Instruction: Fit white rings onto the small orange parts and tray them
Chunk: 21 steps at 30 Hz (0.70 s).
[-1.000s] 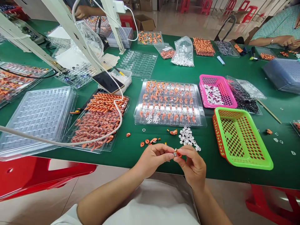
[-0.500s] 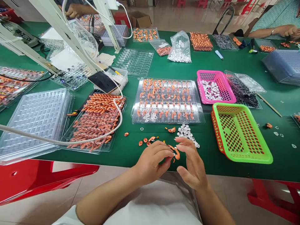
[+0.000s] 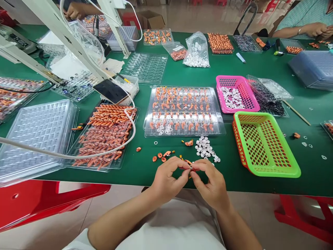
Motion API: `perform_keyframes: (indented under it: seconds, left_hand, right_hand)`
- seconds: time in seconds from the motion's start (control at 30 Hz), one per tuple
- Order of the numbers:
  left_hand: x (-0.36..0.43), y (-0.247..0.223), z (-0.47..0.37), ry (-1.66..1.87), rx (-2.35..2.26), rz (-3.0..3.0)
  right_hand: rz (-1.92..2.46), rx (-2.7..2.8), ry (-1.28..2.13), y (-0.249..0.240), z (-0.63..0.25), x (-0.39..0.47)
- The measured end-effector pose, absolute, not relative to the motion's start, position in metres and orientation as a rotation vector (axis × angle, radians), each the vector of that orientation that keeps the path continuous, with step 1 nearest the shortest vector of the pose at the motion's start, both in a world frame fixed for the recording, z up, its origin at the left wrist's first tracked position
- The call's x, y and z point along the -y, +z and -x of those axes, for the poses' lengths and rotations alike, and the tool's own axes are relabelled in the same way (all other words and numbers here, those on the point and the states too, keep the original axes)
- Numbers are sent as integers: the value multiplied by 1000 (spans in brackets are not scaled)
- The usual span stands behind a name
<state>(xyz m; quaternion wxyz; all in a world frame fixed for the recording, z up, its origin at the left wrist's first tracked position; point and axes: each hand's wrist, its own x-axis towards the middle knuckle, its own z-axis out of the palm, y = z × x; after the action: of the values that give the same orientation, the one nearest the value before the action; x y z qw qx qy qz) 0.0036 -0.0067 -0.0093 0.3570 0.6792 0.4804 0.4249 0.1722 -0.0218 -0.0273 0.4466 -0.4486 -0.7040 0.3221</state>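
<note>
My left hand (image 3: 171, 175) and my right hand (image 3: 211, 182) meet fingertip to fingertip at the front edge of the green table. Between their pinched fingers is a small part (image 3: 191, 168), mostly covered, with a pale spot showing. Orange plastic pieces lie partly hidden just behind the fingertips. Left of them sit several loose orange pieces (image 3: 159, 155). A pile of small white discs (image 3: 203, 147) lies just beyond my right hand, and an orange piece with a yellow end (image 3: 189, 142) rests beside it. Farther back, a clear tray (image 3: 184, 132) holds rows of orange pieces and white rings.
To the right stand a green basket (image 3: 279, 172) stacked on a red one and a pink basket (image 3: 219, 99) with white parts. At left are a tray of orange pieces (image 3: 104, 139), a phone (image 3: 111, 91) and a white cable (image 3: 134, 128). Co-workers' hands (image 3: 316, 29) show across the table.
My right hand, spread and apart half a second ago, has come in to the left and closed its fingertips against those of my left hand. The view has shifted slightly.
</note>
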Motion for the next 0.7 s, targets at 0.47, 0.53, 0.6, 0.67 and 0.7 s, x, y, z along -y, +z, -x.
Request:
perform_keyframes:
  seconds: [0.47,0.53,0.6,0.67,0.7]
  left_hand:
    - [9,-18,-8,1202,-1259,-1833]
    - [8,-20,-7,1174,-1259,-1906]
    - [7,-22,-5,1131,-1252,-1966]
    - [6,-22,-2,1087,-1240,-1994]
    - [6,-22,-1,1068,-1236,-1990]
  right_hand:
    - [1179,1787,434,-38,-161,23]
    - [1149,1884,359,-40,-163,21]
    - [1156,1960,361,-40,-165,19]
    - [1181,2010,405,-38,-167,17]
    - [1194,2021,436,-37,-168,16]
